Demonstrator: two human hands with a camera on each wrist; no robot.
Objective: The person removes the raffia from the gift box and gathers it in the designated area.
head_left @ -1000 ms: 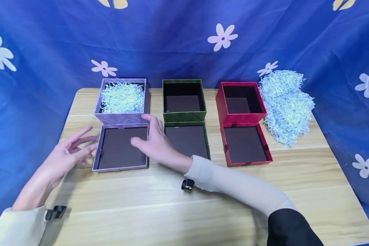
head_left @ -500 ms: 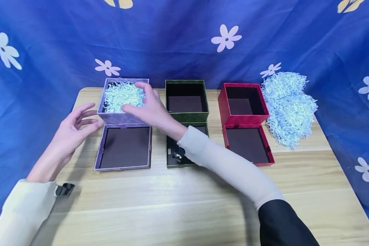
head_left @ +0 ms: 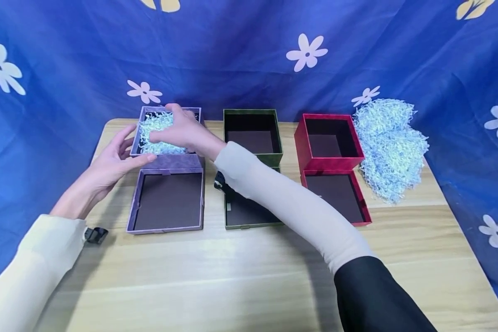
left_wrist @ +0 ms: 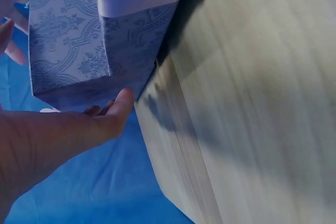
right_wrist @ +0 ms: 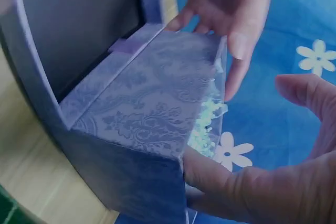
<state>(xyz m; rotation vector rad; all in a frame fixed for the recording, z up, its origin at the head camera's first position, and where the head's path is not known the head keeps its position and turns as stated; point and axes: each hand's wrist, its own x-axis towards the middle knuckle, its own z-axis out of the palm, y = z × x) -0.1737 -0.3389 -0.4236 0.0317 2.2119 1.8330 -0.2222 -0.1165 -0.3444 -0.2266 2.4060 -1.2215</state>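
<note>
Pale blue shredded paper (head_left: 152,123) fills a purple patterned box (head_left: 166,161) at the back left, the box's lid lying just in front of it. My left hand (head_left: 108,166) is at the box's left side, thumb by the front corner and fingers apart along the side wall. Over the paper, my right hand (head_left: 184,131) reaches in from the right with thumb and index finger spread. In the right wrist view, one finger (right_wrist: 210,177) of this hand lies at the box's rim corner. Part of the paper is hidden behind the right hand.
The purple lid (head_left: 166,229) lies hollow side up. A green box (head_left: 251,143) stands at the middle, its lid (head_left: 253,226) partly under my right sleeve. A red box (head_left: 334,163) and lid (head_left: 358,198) stand farther right, beside a heap of shredded paper (head_left: 392,152).
My right hand has moved away from me and left, from above the lid to over the paper in the purple box. My left hand has moved forward and right to the box's side.
</note>
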